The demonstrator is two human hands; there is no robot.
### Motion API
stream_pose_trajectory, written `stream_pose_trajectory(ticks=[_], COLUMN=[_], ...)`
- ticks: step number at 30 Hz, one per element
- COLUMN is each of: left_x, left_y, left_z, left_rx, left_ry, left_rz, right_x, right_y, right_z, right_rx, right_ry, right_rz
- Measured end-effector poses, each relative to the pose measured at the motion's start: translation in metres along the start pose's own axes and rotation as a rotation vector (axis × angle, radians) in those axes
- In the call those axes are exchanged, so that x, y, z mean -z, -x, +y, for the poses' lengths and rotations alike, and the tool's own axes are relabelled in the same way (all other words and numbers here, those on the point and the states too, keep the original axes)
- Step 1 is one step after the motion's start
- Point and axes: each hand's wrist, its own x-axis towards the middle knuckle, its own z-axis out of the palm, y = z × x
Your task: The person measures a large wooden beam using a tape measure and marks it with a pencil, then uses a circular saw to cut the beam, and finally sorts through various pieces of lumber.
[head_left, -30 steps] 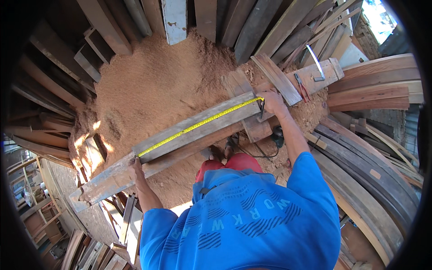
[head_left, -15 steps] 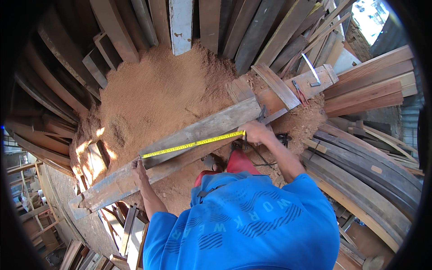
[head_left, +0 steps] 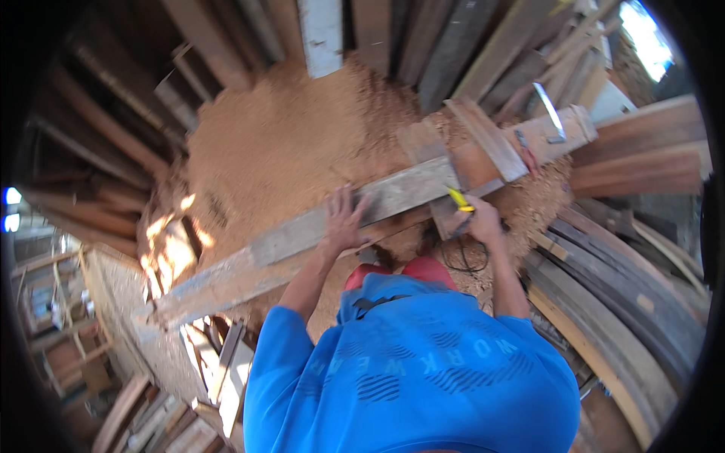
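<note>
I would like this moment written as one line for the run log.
left hand: spread over grey board | right hand: holds yellow tape measure | rest: sawdust, wooden planks

Mottled grey board [head_left: 411, 186] beneath the left fingers [head_left: 346, 200]; bright yellow measuring tape [head_left: 458, 198] at the right fingers [head_left: 478, 217]. Orange-brown sawdust [head_left: 287, 143] beyond the left fingers; red-handled pliers [head_left: 532, 161] beyond the right. On the near side of both: red shorts [head_left: 430, 272]; blue shirt [head_left: 430, 408] with dark striped patches and pale lettering.

LETTERING: pale capitals [head_left: 472, 355] | ON: blue shirt [head_left: 423, 408] | yellow tape [head_left: 459, 199]: unreadable (too blurred)
</note>
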Motion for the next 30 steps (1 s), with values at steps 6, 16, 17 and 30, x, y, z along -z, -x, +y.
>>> stream_pose_trajectory(ticks=[6,16,17,30], left_x=[0.008,0.02,0.016,-0.004], left_y=[-0.062,-0.094,-0.093,-0.102], left_z=[0.04,0.051,0.051,0.087], left_rx=[0.074,0.13,0.132,0.273], left_ry=[-0.039,-0.083,-0.089,-0.123], left_rz=[-0.075,-0.291,-0.283,-0.33], right_x=[0.055,0.129,0.138,0.207], right_y=[0.002,-0.137,-0.154,-0.251], right_z=[0.07,0.194,0.195,0.302], right_rx=[-0.27,-0.428,-0.451,-0.748], right_ry=[0.197,0.383,0.35,0.317], right_rz=[0.076,0.254,0.224,0.189])
